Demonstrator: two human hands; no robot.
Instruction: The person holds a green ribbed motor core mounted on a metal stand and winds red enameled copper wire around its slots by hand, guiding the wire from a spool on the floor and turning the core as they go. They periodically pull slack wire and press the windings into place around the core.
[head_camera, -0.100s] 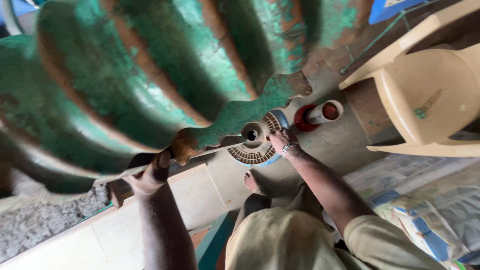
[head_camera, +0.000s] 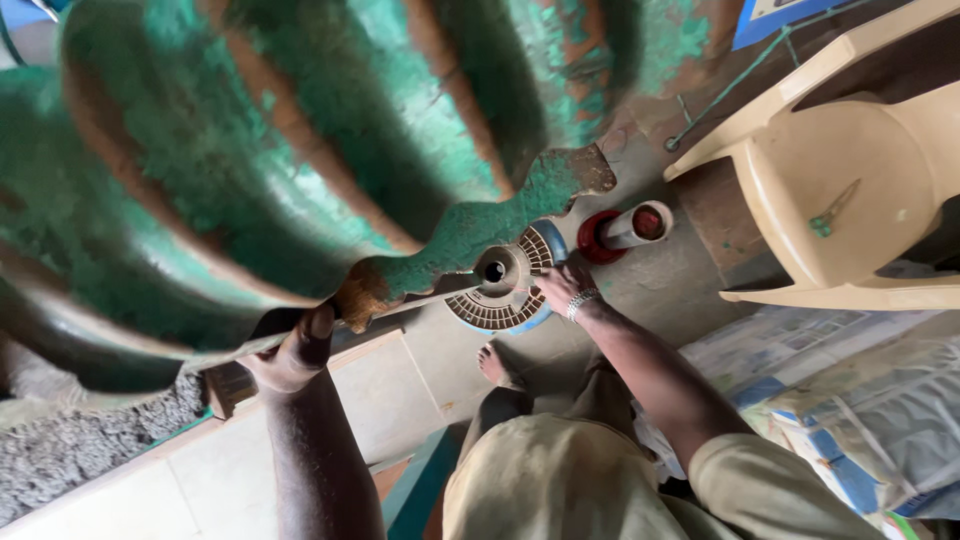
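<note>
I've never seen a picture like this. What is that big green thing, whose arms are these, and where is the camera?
There is no machine here. The camera sits on a person's head and looks down, so you see their own two arms. The left hand grips the rusty edge of a big green ribbed metal casing, held up close to the lens. The right hand reaches down to a round slotted fan part on the concrete floor. Beside it lies a red and white tube. A beige plastic chair stands to the right, and the person's bare foot shows below.
</note>
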